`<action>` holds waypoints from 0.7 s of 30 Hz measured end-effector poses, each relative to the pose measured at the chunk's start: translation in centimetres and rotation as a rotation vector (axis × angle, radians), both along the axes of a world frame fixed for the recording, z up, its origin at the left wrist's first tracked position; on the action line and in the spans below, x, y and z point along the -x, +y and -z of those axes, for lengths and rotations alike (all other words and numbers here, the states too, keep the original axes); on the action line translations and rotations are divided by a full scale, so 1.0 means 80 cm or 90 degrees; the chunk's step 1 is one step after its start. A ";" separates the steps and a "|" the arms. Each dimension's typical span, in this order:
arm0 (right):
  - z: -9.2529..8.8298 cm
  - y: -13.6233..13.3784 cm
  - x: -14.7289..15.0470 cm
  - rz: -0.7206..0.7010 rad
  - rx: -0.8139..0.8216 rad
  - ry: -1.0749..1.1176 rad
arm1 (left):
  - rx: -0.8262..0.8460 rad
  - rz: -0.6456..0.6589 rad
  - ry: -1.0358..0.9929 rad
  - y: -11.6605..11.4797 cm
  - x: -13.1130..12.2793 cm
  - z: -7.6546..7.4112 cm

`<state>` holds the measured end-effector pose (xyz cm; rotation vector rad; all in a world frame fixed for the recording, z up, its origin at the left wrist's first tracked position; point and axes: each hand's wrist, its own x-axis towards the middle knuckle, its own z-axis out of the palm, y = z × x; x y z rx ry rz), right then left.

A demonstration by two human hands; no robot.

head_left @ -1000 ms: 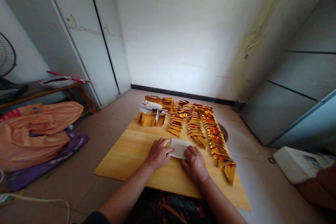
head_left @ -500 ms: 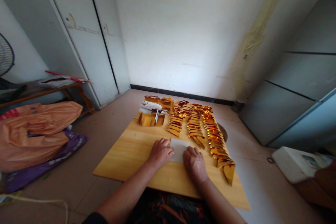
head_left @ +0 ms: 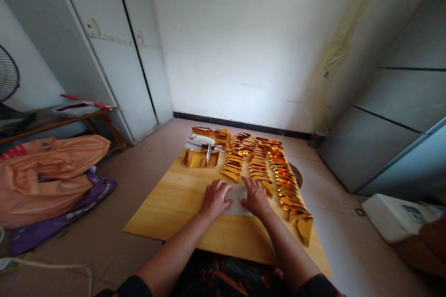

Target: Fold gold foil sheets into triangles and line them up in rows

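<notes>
Head view: pale sheet (head_left: 237, 204) lies near the middle of the board (head_left: 167, 204), under the left hand (head_left: 216, 198) and right hand (head_left: 257, 197), each with thumb spread from curved fingers; firmness of contact cannot be told. Folded gold papers (head_left: 284, 190) stand in rows along the board's right side. Judgement: light, even pressure from both sides should keep the sheet square and free of stray creases.

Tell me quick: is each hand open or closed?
Left hand: open, at the left side of the paper.
Right hand: open, at its right side.
</notes>
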<state>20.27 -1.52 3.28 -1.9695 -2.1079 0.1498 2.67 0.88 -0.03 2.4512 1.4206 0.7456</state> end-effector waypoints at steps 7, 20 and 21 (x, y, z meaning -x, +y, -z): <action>-0.003 0.009 -0.001 0.025 -0.015 0.011 | 0.033 0.010 -0.018 0.004 0.000 -0.005; 0.002 -0.003 0.004 -0.050 -0.083 -0.081 | 0.028 0.023 0.005 0.006 -0.001 -0.005; 0.002 -0.004 0.004 -0.058 -0.082 -0.083 | 0.023 0.024 0.006 0.005 -0.001 -0.004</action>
